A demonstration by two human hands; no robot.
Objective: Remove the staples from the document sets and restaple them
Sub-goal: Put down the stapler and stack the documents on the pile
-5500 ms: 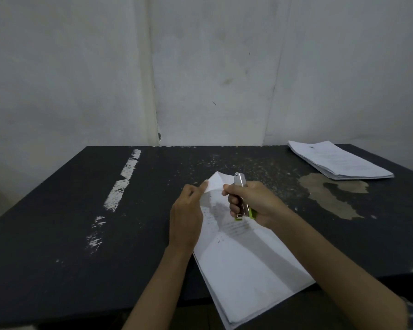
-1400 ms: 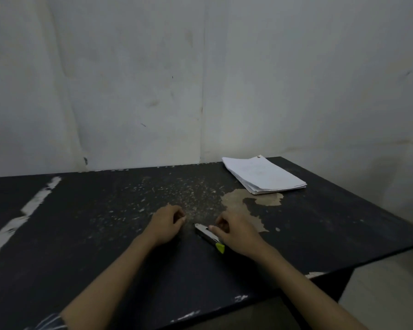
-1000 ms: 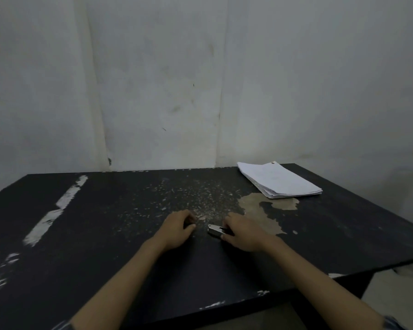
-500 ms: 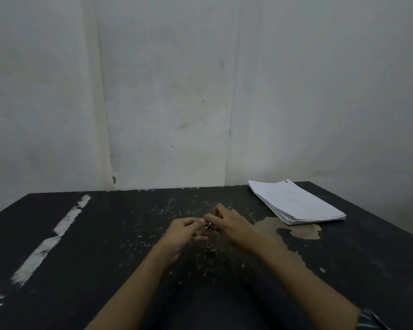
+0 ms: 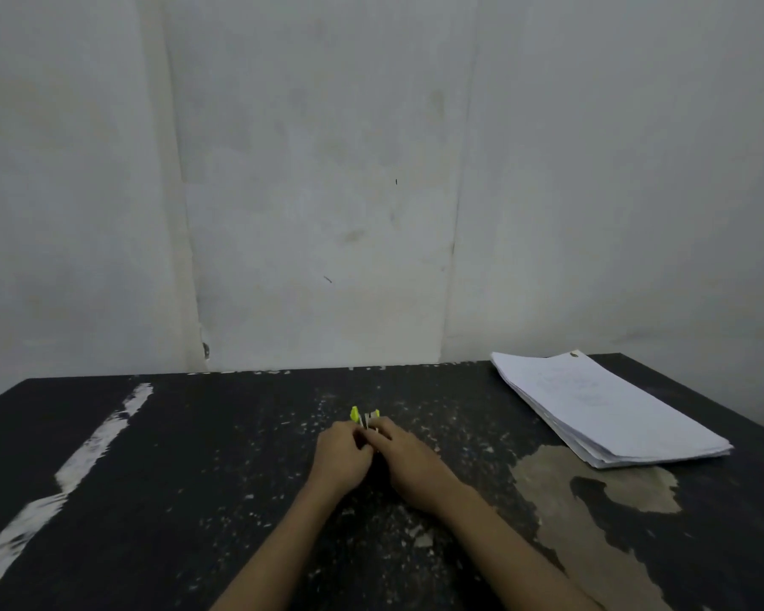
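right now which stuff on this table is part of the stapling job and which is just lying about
In the job: small yellow-green stapler, gripped by the left hand and right hand; stack of document sets at the table's far right.

Just lying about: pale flecks scattered on the black table; white streak; worn tan patch.

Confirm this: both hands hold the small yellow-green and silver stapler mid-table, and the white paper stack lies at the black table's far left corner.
Wrong side: the white paper stack lies at the far right corner of the black table, as the head view shows. The left hand and right hand do hold the small yellow-green and silver stapler mid-table.
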